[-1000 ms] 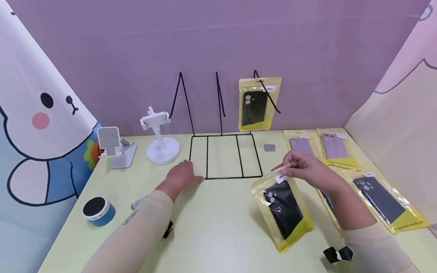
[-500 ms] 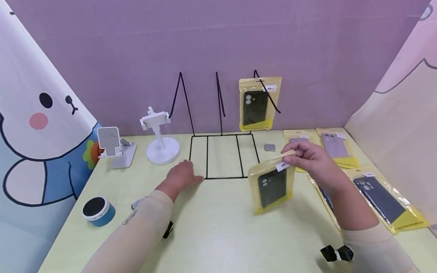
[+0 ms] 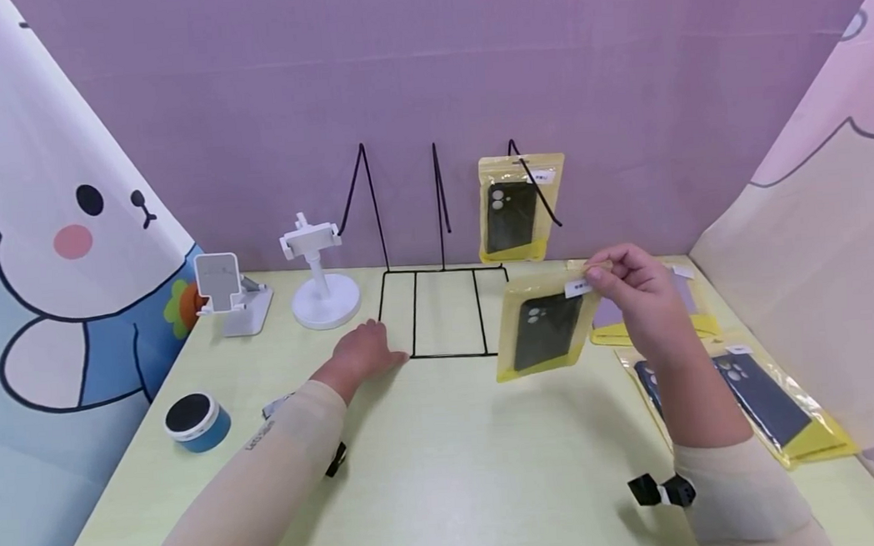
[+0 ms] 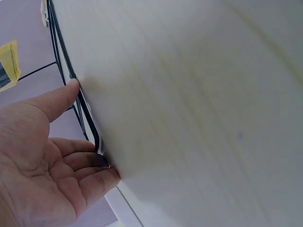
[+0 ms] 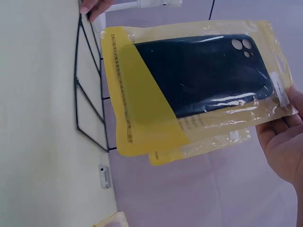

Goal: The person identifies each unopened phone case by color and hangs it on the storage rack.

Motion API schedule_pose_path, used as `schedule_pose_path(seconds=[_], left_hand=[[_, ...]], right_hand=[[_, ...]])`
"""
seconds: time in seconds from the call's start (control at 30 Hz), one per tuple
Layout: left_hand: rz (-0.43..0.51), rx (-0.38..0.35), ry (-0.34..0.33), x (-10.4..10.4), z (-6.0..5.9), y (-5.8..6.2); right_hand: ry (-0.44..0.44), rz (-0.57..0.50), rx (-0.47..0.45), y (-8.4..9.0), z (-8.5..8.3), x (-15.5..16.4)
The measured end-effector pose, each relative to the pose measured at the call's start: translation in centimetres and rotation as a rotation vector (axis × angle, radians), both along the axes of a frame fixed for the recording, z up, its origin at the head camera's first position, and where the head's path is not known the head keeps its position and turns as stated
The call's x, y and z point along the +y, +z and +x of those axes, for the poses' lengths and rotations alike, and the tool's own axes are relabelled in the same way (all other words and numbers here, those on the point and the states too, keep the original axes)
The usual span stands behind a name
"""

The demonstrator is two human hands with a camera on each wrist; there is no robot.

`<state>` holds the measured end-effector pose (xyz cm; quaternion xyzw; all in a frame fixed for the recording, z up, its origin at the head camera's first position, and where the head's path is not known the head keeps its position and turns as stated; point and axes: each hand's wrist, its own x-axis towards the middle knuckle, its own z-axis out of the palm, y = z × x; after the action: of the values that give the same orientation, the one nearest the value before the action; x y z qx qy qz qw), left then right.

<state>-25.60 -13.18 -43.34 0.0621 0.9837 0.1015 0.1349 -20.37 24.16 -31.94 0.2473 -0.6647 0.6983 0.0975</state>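
Observation:
My right hand (image 3: pixel 639 294) pinches the top edge of a yellow-edged clear bag holding a black phone case (image 3: pixel 547 330), raised above the table with its lower end toward the left. In the right wrist view the black phone case (image 5: pixel 203 75) shows its camera holes through the plastic. My left hand (image 3: pixel 365 351) holds the front left corner of a black wire display rack (image 3: pixel 453 356), thumb and fingers against the wires of its base. Another bagged phone case (image 3: pixel 510 218) hangs from the rack's right hook, behind the held one.
Bagged purple cases (image 3: pixel 682 291) and dark blue cases (image 3: pixel 762 395) lie on the right. Two white phone stands (image 3: pixel 326 301) are left of the rack, and a blue round tub (image 3: pixel 200 429) sits nearer. Behind the right hook's foot lies a small grey block (image 5: pixel 104 176).
My right hand has lifted the bagged black case up and away toward the back, and the bag has swung to face the rack more upright. The left hand has stayed on the corner.

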Motion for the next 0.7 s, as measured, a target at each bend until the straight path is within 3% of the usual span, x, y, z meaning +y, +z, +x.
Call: schedule_pose_path(seconds=[0.2,0.43,0.7], left_hand=[[0.001,-0.003,-0.002,0.0,0.0,0.1],[-0.010,-0.001,-0.005,0.0,0.1,0.3],[-0.014,-0.005,-0.003,0.1,0.1,0.3]], right_hand=[[-0.057,-0.073,0.036,1.4,-0.8,-0.2],[-0.094,-0.168,0.011,2.6,-2.4,-0.6],[-0.141,-0.143,-0.033,2.9,-4.0,-1.0]])
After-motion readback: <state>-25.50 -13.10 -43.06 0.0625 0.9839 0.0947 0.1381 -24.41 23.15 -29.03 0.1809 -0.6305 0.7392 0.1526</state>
